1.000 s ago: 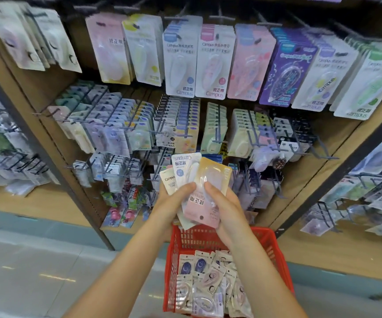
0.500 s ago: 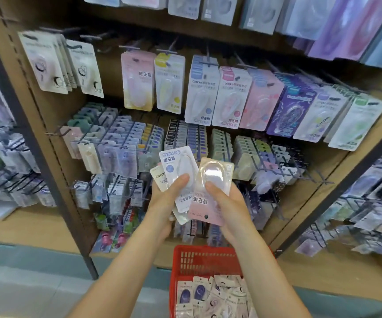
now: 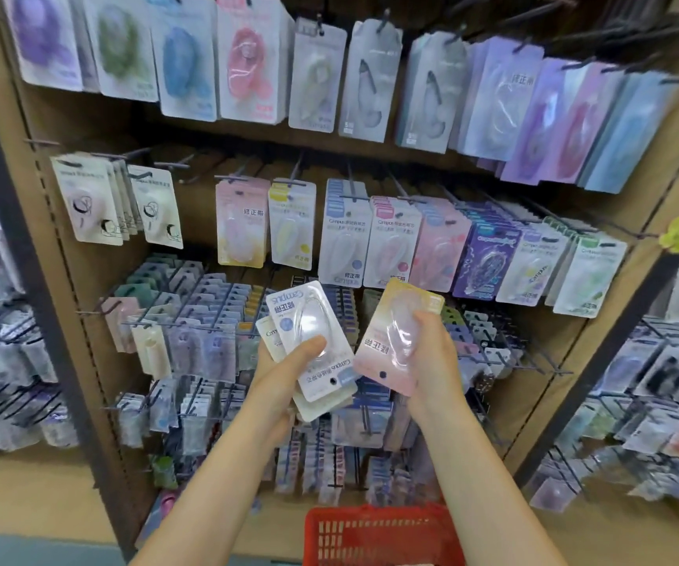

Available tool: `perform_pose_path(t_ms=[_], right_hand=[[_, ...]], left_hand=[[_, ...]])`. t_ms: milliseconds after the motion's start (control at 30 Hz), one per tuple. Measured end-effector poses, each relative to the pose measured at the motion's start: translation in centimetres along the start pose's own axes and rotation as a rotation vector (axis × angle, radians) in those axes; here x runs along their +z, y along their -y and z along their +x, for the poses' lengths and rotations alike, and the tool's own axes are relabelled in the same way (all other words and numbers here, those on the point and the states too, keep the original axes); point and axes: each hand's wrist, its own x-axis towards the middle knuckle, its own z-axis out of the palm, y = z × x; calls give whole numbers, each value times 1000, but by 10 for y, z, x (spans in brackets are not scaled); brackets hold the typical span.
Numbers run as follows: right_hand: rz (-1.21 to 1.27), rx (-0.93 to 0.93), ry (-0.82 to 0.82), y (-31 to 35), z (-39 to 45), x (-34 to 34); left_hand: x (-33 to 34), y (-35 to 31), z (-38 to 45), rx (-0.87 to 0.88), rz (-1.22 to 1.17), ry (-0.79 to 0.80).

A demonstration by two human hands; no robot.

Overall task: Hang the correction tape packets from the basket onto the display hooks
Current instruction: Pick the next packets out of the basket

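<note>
Before the display hooks (image 3: pixel 354 196), left hand (image 3: pixel 284 367) grips a small stack of correction tape packets (image 3: pixel 313 345); right hand (image 3: pixel 431 353) grasps one pink packet (image 3: pixel 395 332), above the red basket (image 3: pixel 382 533)

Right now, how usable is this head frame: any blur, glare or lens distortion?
Head view: the held packets, pink one in the right hand, stack in the left hand, are fairly sharp; glare on their blisters; the frame's edges smear with blur; the wide lens bows the shelf uprights.
</note>
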Motion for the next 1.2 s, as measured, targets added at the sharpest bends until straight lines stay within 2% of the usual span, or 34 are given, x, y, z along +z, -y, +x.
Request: perform_pose_path(t_ms=[167,400,500,633,800,867,933,1067,1200], right_hand=[[181,-108,135,1,0,15],[130,-99,316,-9,-1,17],[53,-72,349,-5,5,10],[-166,-97,398,7,24,-6],[-534,-29,709,20,35,-10],[-651,-51,777,20,37,-7],[-628,-83,765,18,38,-1],[-351,-80,605,10,34,23],[-338,-101,572,-2,32,64]], left_hand=[[4,4,7,17,17,9],[0,1,7,54,-10,-68],[-12,-6,8,24,43,-116],[-24,-23,9,-29,105,-15],[-31,-38,12,-25,123,-2],[-32,-42,13,-8,109,-17],[-34,-48,12,-2,54,-33],[-46,-62,8,-6,-71,-31],[-63,-71,12,42,-71,-107]])
